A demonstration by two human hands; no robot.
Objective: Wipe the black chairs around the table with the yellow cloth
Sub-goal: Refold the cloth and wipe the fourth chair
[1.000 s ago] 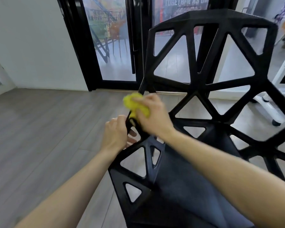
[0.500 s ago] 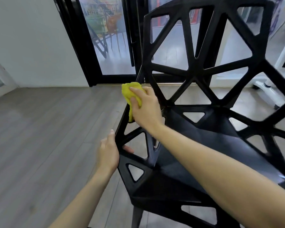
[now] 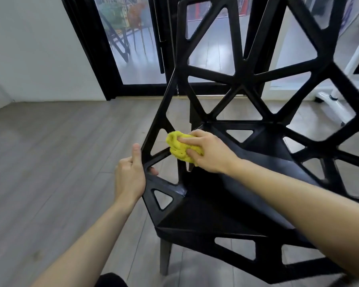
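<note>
The black chair fills the middle and right of the view, its open triangular lattice back rising to the top edge and its seat sloping toward the camera. The right hand grips the bunched yellow cloth, fingers curled over the top of it, and presses it against the strut where the chair's near side panel meets the seat. The left hand holds the outer edge of that same side panel, thumb laid straight up along the rim and fingers wrapped behind, one fingertip showing through a lattice opening. The two hands lie near each other with one triangular gap of the chair between them.

Left of the chair, grey wood floor runs open to the white wall. Behind the chair stands a black-framed glass door, with bare floor between its sill and the chair back. To the right of the chair, seen through the lattice, a white wheeled base sits on the floor. One chair leg shows below the front seat edge.
</note>
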